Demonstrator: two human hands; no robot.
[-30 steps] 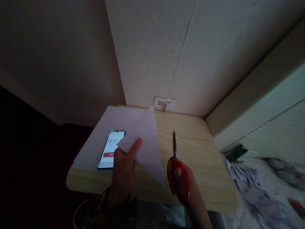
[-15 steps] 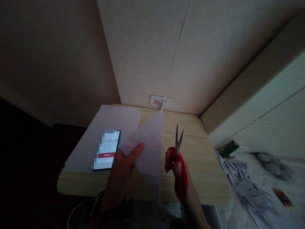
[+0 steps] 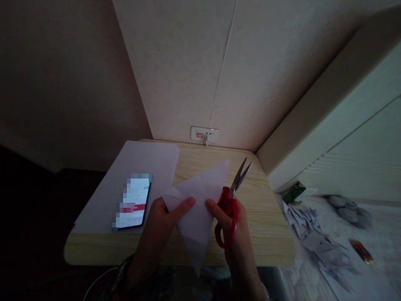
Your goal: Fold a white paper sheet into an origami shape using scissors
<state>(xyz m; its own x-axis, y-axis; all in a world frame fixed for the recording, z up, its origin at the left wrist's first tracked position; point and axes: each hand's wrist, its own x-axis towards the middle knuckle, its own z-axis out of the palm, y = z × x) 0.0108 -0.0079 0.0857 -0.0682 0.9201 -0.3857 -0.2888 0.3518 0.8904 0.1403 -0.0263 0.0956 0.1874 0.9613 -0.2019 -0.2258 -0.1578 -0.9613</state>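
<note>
A folded sheet of white paper [image 3: 197, 217], creased and triangular, is held up over the front of the small wooden table. My left hand [image 3: 163, 221] pinches its left side, thumb on top. With my right hand [image 3: 236, 230] I grip red-handled scissors [image 3: 230, 209], and the thumb of that hand presses on the right part of the paper. The blades point up and away from me, slightly apart, with no paper between them. Fingers behind the paper are hidden.
A phone [image 3: 133, 205] with a lit screen lies on a stack of white paper [image 3: 156, 156] at the left of the wooden table [image 3: 263, 209]. A socket with a plug [image 3: 205, 136] is on the wall. Right of the table are paper scraps [image 3: 319, 238] and a dark green packet [image 3: 294, 192].
My right hand has moved in to the paper, its thumb now touching it. The scissors have tilted to the right. The paper has turned, its top corner swinging right. The view has shifted slightly.
</note>
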